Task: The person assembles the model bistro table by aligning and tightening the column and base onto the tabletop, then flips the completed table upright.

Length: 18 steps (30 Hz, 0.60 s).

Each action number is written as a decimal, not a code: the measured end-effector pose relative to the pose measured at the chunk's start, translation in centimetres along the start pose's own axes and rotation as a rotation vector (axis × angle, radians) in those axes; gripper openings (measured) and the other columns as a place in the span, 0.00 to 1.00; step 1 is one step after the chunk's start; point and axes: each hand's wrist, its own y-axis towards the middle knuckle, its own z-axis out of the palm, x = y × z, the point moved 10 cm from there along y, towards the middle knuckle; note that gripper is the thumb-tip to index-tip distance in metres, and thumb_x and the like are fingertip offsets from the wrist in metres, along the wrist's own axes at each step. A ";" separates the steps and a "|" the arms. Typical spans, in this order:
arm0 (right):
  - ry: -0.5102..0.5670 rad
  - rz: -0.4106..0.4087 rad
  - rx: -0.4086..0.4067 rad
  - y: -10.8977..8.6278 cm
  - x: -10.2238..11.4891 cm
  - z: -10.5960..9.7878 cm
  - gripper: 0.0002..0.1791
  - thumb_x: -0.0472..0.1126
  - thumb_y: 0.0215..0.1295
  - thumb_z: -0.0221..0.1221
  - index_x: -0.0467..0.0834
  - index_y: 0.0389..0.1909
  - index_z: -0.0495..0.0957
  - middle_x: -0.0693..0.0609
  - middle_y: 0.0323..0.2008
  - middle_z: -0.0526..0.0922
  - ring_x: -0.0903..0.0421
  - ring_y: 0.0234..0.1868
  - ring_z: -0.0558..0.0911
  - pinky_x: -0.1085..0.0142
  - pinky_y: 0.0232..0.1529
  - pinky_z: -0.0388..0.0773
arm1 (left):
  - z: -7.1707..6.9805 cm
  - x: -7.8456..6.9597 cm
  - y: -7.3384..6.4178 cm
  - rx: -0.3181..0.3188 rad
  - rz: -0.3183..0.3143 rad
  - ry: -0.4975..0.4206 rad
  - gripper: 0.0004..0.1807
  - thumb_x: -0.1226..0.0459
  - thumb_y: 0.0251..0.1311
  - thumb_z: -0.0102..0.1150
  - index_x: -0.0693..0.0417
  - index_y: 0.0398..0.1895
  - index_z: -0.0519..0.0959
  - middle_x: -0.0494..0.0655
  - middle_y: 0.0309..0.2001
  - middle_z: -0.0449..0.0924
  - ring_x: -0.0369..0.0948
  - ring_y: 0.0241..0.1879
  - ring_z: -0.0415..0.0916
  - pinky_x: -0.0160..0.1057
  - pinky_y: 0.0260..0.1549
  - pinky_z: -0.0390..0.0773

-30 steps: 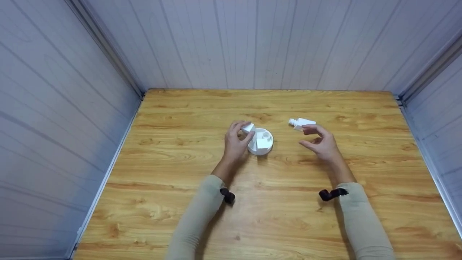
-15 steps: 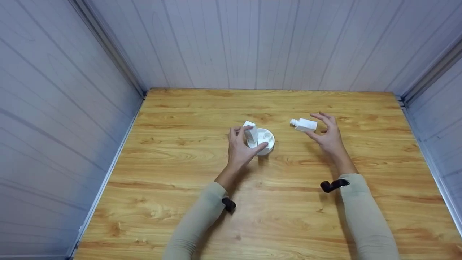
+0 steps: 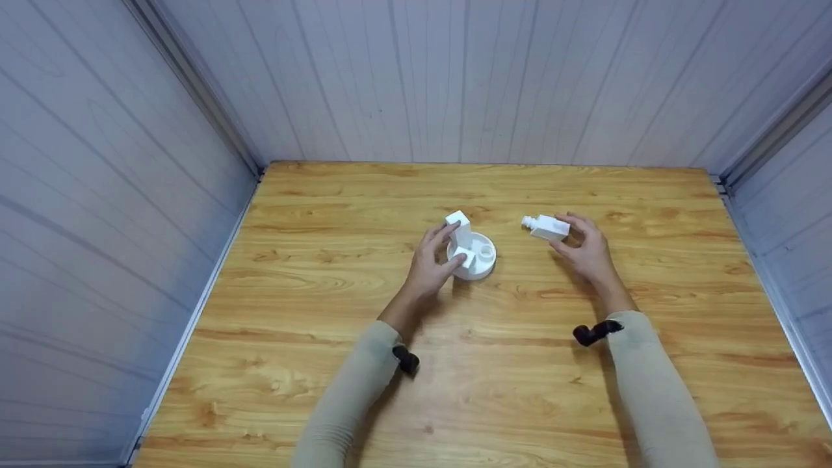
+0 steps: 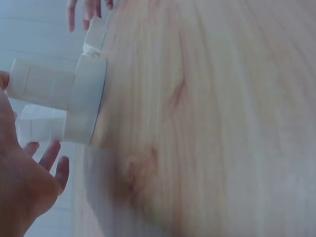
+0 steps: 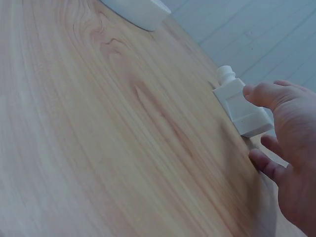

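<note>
In the head view, a round white base (image 3: 484,268) stands on the wooden table, carrying a tall square white block (image 3: 461,234), a shorter white block (image 3: 465,257) and a small ring (image 3: 486,251). My left hand (image 3: 426,266) spans both blocks, its fingers on the tall one and its thumb at the shorter one. Further right, my right hand (image 3: 588,252) pinches the rear end of a white square-bodied bottle (image 3: 549,227), its narrow neck pointing left. In the right wrist view this bottle (image 5: 242,106) lies on its side; whether it touches the table cannot be told.
The wood-grain table (image 3: 494,390) meets a pale panelled back wall (image 3: 429,78). Side walls rise at left (image 3: 97,227) and right (image 3: 790,195). A gap of table lies between the round base and the bottle.
The left hand shifted its grip and the base turned, bringing the tall block upright toward the back and the ring rightward. The right hand's fingers spread, then closed on the bottle's end.
</note>
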 end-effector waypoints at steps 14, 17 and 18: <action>-0.105 0.035 -0.082 0.1 -0.6 -0.2 0.17 0.26 0.79 0.63 0.30 0.65 0.86 0.28 0.67 0.78 0.31 0.73 0.82 0.86 0.61 0.76 | 0.3 0.2 -0.4 0.024 -0.017 0.087 0.36 0.57 0.78 0.69 0.46 0.86 0.71 0.60 0.87 0.65 0.57 0.89 0.61 0.62 0.89 0.59; -0.123 0.019 -0.089 0.1 -0.4 -0.2 0.17 0.27 0.79 0.64 0.30 0.64 0.86 0.29 0.66 0.79 0.31 0.70 0.83 0.91 0.56 0.72 | 0.4 0.4 -0.3 0.039 -0.020 0.059 0.36 0.59 0.78 0.68 0.46 0.86 0.71 0.58 0.88 0.64 0.57 0.88 0.63 0.60 0.89 0.60; -0.137 0.016 -0.092 0.1 -0.4 -0.2 0.17 0.27 0.78 0.64 0.31 0.64 0.86 0.29 0.66 0.79 0.32 0.69 0.84 0.92 0.55 0.71 | 0.4 0.4 -0.3 0.046 -0.022 0.043 0.35 0.60 0.79 0.67 0.46 0.86 0.71 0.58 0.88 0.63 0.57 0.88 0.63 0.60 0.89 0.61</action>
